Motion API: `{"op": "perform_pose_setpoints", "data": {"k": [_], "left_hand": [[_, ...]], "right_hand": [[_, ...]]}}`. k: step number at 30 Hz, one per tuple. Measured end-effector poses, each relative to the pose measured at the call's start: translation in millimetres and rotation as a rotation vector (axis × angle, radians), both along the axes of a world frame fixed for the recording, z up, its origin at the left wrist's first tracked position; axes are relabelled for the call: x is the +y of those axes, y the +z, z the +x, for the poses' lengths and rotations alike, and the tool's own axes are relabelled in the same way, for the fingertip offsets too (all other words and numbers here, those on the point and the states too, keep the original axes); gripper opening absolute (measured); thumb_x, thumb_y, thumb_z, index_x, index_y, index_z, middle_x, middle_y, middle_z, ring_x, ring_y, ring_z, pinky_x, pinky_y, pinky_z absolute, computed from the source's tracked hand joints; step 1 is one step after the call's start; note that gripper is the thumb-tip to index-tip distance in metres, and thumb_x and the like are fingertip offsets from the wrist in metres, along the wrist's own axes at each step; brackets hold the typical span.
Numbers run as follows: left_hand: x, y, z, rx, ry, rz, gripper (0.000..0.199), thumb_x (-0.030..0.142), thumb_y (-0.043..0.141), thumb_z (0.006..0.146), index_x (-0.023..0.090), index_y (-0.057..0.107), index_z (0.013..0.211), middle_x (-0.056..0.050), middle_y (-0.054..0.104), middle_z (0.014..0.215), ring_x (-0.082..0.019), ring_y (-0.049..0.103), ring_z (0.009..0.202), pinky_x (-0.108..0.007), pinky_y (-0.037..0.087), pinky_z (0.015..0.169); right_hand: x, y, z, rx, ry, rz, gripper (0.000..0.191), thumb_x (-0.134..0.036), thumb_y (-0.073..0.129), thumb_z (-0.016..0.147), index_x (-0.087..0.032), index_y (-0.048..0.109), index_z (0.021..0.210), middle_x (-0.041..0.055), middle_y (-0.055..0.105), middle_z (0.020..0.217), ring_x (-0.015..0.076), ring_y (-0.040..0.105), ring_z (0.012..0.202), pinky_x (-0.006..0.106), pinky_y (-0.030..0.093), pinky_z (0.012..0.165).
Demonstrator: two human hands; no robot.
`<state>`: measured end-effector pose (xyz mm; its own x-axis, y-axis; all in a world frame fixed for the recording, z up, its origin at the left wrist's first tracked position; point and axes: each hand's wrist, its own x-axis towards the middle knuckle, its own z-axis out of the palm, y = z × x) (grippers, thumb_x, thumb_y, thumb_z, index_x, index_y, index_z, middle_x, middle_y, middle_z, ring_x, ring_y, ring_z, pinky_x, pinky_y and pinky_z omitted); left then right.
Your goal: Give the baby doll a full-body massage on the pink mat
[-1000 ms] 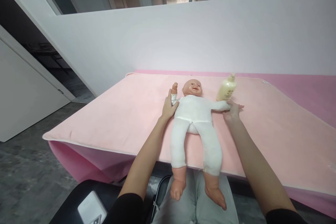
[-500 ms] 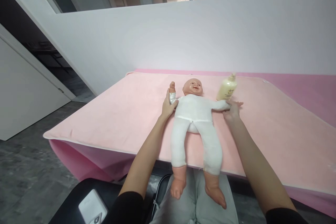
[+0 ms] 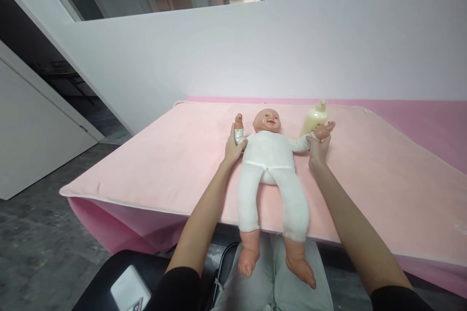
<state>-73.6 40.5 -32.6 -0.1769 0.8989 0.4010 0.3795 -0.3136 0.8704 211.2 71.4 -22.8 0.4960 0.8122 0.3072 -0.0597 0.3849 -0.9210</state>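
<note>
A baby doll [image 3: 269,151] with a white cloth body lies face up on the pink blanket [image 3: 153,155], its feet hanging over the near edge. My left hand [image 3: 234,148] is closed around the doll's arm at the left, whose small hand points upward. At the right, my right hand [image 3: 318,149] grips the other arm near the wrist, and that arm is bent upward a little. Just behind the doll's raised hand stands a pale yellow pump bottle [image 3: 314,119], partly covered by it.
A white wall [image 3: 233,53] rises behind the table, with a window above it. On a black chair [image 3: 116,262] at the lower left lies a white phone [image 3: 130,287]. A door [image 3: 40,121] is at the far left. My legs are under the table's near edge.
My right hand has lifted the doll's arm, bringing its small hand up and slightly inward in front of the bottle. My left hand keeps its hold in the same place.
</note>
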Motion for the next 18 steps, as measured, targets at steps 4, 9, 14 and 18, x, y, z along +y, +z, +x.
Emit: {"op": "perform_pose_setpoints", "data": {"k": [4,9,14,18], "left_hand": [[2,-2.1,0,-0.048,-0.030,0.039,0.091,0.044,0.067,0.079,0.024,0.016,0.151,-0.010,0.042,0.147,-0.033,0.044,0.130,-0.050,0.035,0.108],[9,-8.2,-1,-0.080,-0.055,0.090,0.079,0.047,0.060,0.084,0.030,0.020,0.150,-0.004,0.030,0.155,-0.030,0.035,0.138,-0.045,0.030,0.113],[11,-8.8,0,-0.111,-0.036,0.061,0.077,0.047,0.059,0.085,0.031,0.021,0.150,-0.002,0.027,0.156,-0.028,0.032,0.140,-0.043,0.027,0.115],[9,-5.8,1,-0.119,-0.015,0.026,0.075,0.047,0.057,0.086,0.032,0.021,0.150,0.000,0.030,0.155,-0.027,0.034,0.139,-0.041,0.028,0.114]], "right_hand": [[-6,4.2,-7,-0.099,-0.049,-0.048,0.072,-0.025,0.063,0.062,-0.019,0.033,0.127,0.0140,0.049,0.132,0.0213,0.055,0.114,0.036,0.045,0.096],[-15,8.5,-13,-0.267,-0.151,-0.098,0.058,-0.032,0.061,0.066,-0.019,0.032,0.114,0.0136,0.057,0.111,0.0229,0.060,0.094,0.038,0.048,0.084],[-19,9.3,-15,-0.364,-0.141,-0.073,0.052,-0.034,0.059,0.069,-0.022,0.036,0.114,0.0092,0.060,0.105,0.0221,0.061,0.086,0.037,0.048,0.078],[-18,5.9,-14,-0.382,-0.095,-0.026,0.059,-0.036,0.061,0.070,-0.020,0.042,0.123,0.0102,0.061,0.112,0.0222,0.061,0.093,0.037,0.048,0.083]]}}
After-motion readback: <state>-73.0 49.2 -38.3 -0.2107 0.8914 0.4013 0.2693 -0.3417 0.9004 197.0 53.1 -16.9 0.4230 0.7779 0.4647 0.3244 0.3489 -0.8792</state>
